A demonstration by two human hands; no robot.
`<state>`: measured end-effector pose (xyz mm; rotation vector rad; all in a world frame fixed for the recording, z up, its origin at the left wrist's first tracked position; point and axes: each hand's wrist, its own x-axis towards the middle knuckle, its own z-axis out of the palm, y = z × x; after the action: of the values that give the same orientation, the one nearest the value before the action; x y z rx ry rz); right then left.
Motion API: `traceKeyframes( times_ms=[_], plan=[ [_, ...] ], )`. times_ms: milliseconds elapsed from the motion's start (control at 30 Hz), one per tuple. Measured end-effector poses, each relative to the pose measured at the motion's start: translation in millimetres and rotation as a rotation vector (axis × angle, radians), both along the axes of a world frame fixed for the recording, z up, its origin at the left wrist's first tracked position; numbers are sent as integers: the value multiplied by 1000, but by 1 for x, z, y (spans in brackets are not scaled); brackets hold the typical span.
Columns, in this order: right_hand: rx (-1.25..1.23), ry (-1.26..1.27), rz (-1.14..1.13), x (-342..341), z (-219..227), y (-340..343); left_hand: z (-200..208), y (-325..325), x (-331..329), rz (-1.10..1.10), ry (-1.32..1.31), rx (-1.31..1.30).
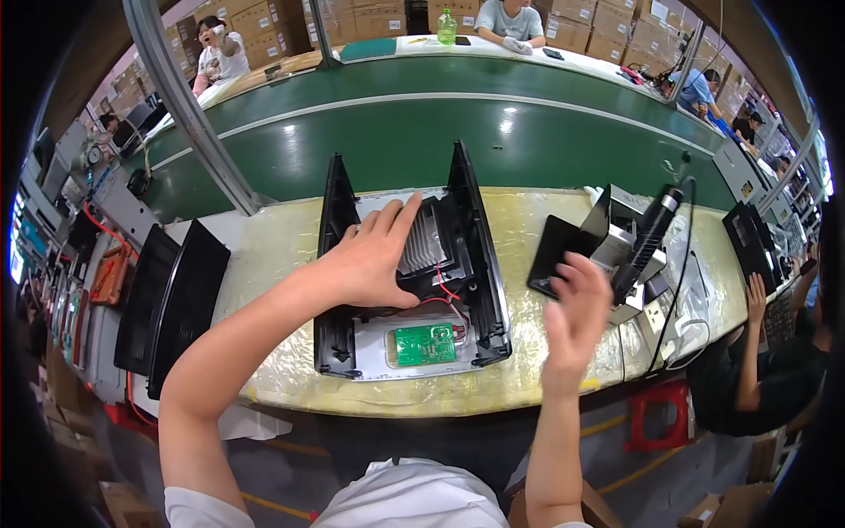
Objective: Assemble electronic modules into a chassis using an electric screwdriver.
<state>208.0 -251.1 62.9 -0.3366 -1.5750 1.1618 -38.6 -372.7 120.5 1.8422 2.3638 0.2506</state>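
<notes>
A black plastic housing [482,264] with tall side walls sits on the bench before me. Inside are a finned metal heat sink [422,246], red wires [447,292] and a green circuit board [424,345] lying near the front. My left hand [374,255] rests over the heat sink, fingers spread, and hides part of it. To the right, my right hand [576,312] is raised above the bench with its fingers apart and nothing in it. Just beyond it are a black flat panel [554,251] and a black electric screwdriver [650,238], upright and tilted.
Black curved covers [189,295] stand at the left. Behind the bench runs a green conveyor [378,132], with a metal post [189,106] rising before it. A power socket [656,319] and cables lie at the right, near a co-worker's arm [750,352]. Other people sit across.
</notes>
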Motion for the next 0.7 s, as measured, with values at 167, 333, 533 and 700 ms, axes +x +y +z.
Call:
traceKeyframes(
  times_ms=[167, 333, 533, 700],
  plan=[
    [-391, -54, 465, -39, -12, -5, -2, 14, -2, -32, -26, 57],
    [-456, 26, 424, -38, -13, -5, -1, 6, 9, -90, 61, 274],
    [-487, 63, 399, -40, -15, -5, 15, -9, 30, -141, 145, 336],
    [-482, 74, 380, -42, -14, -3, 10, -20, 37, -138, 134, 362]
  ],
)
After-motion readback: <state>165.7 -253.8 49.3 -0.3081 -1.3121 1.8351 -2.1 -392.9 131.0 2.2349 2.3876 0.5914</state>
